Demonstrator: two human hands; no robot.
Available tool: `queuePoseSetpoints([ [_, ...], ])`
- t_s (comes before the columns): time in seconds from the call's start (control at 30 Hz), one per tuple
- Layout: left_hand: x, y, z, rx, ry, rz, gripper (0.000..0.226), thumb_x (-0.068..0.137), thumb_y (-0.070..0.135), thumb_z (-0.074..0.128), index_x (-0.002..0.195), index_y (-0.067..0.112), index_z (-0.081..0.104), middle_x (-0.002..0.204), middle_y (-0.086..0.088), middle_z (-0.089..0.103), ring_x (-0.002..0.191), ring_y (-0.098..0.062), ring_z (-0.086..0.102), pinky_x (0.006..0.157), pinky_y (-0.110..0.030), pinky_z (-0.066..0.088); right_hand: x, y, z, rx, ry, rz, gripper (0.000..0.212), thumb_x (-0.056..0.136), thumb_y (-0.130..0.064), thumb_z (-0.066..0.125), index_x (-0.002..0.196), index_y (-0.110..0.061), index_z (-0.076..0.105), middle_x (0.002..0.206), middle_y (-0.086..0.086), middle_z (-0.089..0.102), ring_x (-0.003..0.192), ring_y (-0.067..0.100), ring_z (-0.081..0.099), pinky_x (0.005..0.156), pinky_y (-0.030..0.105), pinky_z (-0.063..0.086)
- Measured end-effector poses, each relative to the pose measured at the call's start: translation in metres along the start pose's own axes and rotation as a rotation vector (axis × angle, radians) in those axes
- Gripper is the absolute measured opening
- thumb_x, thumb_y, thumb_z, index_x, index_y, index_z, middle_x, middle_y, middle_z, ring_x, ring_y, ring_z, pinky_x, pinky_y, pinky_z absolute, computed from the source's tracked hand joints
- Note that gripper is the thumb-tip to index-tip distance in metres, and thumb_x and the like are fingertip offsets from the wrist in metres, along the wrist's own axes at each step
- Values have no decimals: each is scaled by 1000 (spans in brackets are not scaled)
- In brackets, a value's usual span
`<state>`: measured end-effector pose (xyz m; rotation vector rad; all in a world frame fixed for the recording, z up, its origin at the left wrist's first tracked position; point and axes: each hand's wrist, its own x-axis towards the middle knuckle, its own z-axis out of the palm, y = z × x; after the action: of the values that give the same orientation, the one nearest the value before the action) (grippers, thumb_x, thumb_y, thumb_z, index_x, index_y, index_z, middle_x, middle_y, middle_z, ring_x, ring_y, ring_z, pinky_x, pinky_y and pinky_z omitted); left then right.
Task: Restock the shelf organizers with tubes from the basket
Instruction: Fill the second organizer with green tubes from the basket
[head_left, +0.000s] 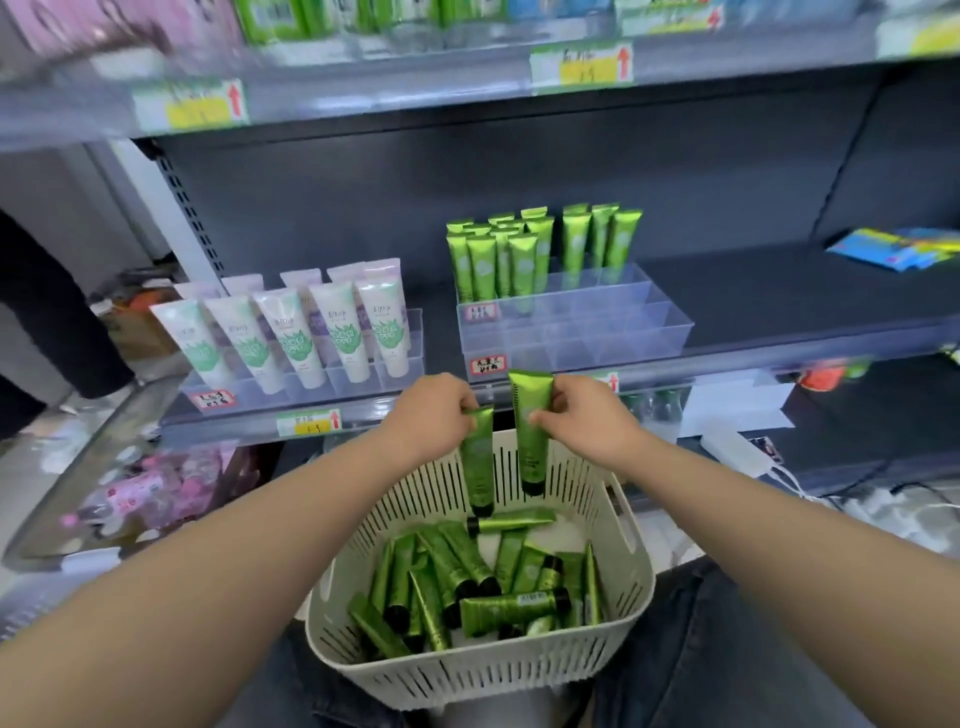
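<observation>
Glossy green tubes (511, 610), slotted plastic basket (467, 670)

**Head view.** The left hand (434, 415) pinches 1 green tube (478, 462) by its crimped end, with the black cap hanging down. The right hand (587, 421) grips a 2nd green tube (530, 441), crimped end showing above the fingers and cap also down. The 2 tubes hang side by side, apart. Below the fingers, a slotted white basket (467, 670) holds loose green tubes (509, 605). Beyond the fingertips, a clear tiered organizer (597, 332) carries upright green tubes (498, 260) in its rear rows. White tubes (337, 332) stand left of the fingers.
</observation>
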<state>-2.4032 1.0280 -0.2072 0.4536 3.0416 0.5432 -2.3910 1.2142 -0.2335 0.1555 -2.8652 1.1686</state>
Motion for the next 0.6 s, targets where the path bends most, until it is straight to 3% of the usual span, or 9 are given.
queuePoseSetpoints([
  [0.07,4,9,-7,8,14,12,11,86,12,62,89,4,69,92,-10,67,84,-25,59,70,-31,45,0,-2,-12,33,7,5,14,83,-23,67,85,-10,60,80,5,66,75,20,62,63,30,50],
  [0.13,10,17,-12,11,31,32,10,86,13,63,90,6,68,95,-10,67,89,-26,60,73,-30,45,1,-4,-24,41,19,15,17,83,-24,67,91,-9,62,87,7,67,81,22,63,71,34,50],
  [0.3,26,36,-27,13,69,55,15,88,17,61,100,11,68,104,-6,66,99,-27,59,75,-27,40,7,-7,-46,49,74,23,15,83,-24,68,82,-13,59,84,7,65,79,22,60,66,31,45],
  [0.5,52,55,-44,34,123,98,15,90,17,58,102,12,64,106,-8,64,99,-28,58,79,-29,43,21,-9,-73,115,86,34,21,84,-22,67,88,-3,58,91,19,65,86,32,64,77,44,51],
  [0.6,65,63,-50,46,130,107,20,92,17,55,110,12,63,112,-9,63,103,-29,58,84,-32,46,31,-7,-84,109,97,28,21,85,-24,66,79,-8,54,85,15,63,81,30,61,67,36,48],
])
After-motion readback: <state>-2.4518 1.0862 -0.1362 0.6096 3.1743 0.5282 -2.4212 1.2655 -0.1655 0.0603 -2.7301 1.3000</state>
